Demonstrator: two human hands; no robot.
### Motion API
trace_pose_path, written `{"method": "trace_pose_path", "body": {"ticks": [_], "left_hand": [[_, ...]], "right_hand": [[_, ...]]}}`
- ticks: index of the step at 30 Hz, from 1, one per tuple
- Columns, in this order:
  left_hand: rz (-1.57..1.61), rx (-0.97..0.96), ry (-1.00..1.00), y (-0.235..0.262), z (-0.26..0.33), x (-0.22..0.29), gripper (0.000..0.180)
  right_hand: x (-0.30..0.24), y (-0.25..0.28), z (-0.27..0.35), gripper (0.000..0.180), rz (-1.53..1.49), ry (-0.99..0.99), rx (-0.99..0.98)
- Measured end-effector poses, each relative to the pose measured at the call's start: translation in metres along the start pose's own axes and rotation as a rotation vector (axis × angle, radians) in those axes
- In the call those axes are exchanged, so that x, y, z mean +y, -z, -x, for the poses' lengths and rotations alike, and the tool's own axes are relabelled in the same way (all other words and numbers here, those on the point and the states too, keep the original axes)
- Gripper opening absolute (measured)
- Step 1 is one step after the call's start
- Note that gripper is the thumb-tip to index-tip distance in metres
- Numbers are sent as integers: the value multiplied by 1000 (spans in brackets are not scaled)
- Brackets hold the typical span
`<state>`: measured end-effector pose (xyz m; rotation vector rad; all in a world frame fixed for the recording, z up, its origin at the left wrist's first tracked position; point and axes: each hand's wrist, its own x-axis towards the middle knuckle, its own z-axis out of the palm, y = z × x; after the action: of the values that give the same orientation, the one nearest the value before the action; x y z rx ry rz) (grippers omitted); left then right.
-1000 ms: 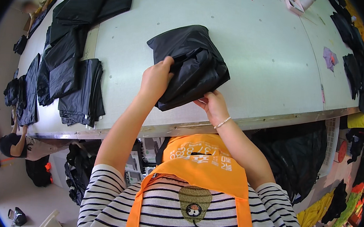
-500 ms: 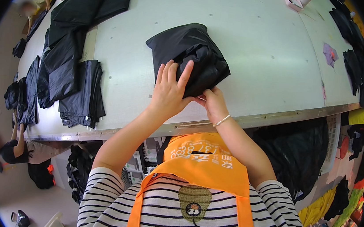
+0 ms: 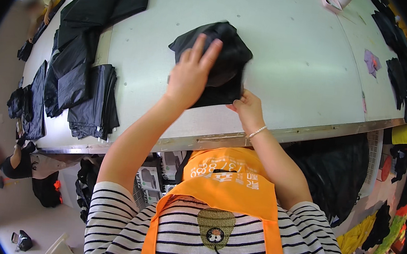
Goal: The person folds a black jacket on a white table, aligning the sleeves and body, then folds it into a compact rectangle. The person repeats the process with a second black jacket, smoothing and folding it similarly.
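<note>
A wide, pale grey-green table (image 3: 289, 61) with a metal front edge is filling most of the view, and a folded black garment (image 3: 226, 55) is lying on it near that edge, right in front of the person. The left hand (image 3: 189, 73) is pressing flat on the garment with fingers spread wide, gripping nothing. The right hand (image 3: 247, 109) is pinching the garment's lower right corner between curled fingers, a thin bracelet (image 3: 256, 131) sitting on its wrist. To the left, a stack of folded black garments (image 3: 94, 100) is resting on the table, with longer black pieces (image 3: 102, 7) draping beyond it. At the far right, more dark clothing (image 3: 401, 63) is lining the table's end beside a small purple scrap (image 3: 371, 60). Below the table edge, black fabric (image 3: 337, 176) is hanging, and colourful bundles (image 3: 375, 234) are sitting on the floor.
</note>
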<state>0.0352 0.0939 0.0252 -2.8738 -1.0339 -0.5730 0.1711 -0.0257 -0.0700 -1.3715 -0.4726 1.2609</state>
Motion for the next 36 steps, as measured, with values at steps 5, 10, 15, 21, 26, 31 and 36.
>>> {"method": "trace_pose_path", "body": {"ticks": [5, 10, 15, 21, 26, 31, 36], "left_hand": [[-21, -230, -212, -11, 3, 30, 84], [-17, -253, -202, -21, -5, 41, 89], [-55, -278, -237, -33, -7, 55, 86], [-137, -364, -280, -53, -2, 62, 76], [-519, -473, -344, -77, 6, 104, 56], [-311, -570, -342, -78, -13, 112, 59], [-191, -634, -365, -72, -36, 106, 76]], "right_hand": [[-21, 8, 3, 12, 349, 195, 307], [-9, 26, 8, 17, 1130, 982, 213], [16, 31, -27, 23, 1724, 505, 23], [-14, 88, -6, 25, 1682, 753, 139], [-51, 128, -15, 21, 1698, 1086, -89], [-62, 127, -2, 20, 1649, 811, -414], [-3, 62, 30, 40, 1211, 546, -531]]}}
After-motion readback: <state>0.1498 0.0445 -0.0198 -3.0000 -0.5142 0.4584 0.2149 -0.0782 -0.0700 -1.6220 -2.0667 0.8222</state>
